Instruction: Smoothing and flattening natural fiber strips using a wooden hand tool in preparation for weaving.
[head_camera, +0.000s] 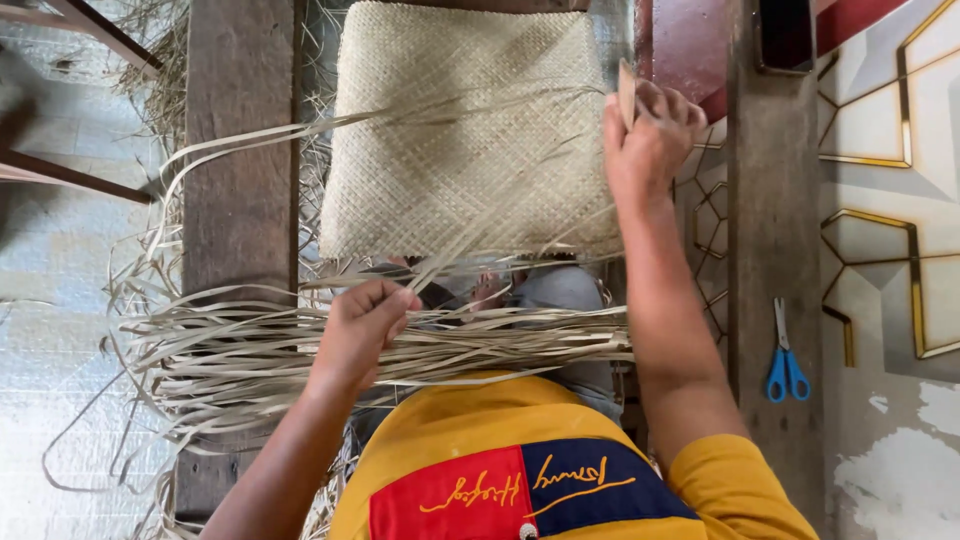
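Blue-handled scissors (787, 360) beside wooden plank (775, 250)

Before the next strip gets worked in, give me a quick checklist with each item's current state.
1. Left hand closed on loose strips: ok.
2. Right hand at the mat's far right edge, pinching a flat strip end: ok.
3. Woven mat lying flat, weave looks even: ok.
4. Loose strips free of tangles: not ok, they splay and cross on the left.
5. Blue-handled scissors lying on the floor at right, away from both hands: ok.
6. Mat's near edge finished: cannot tell.
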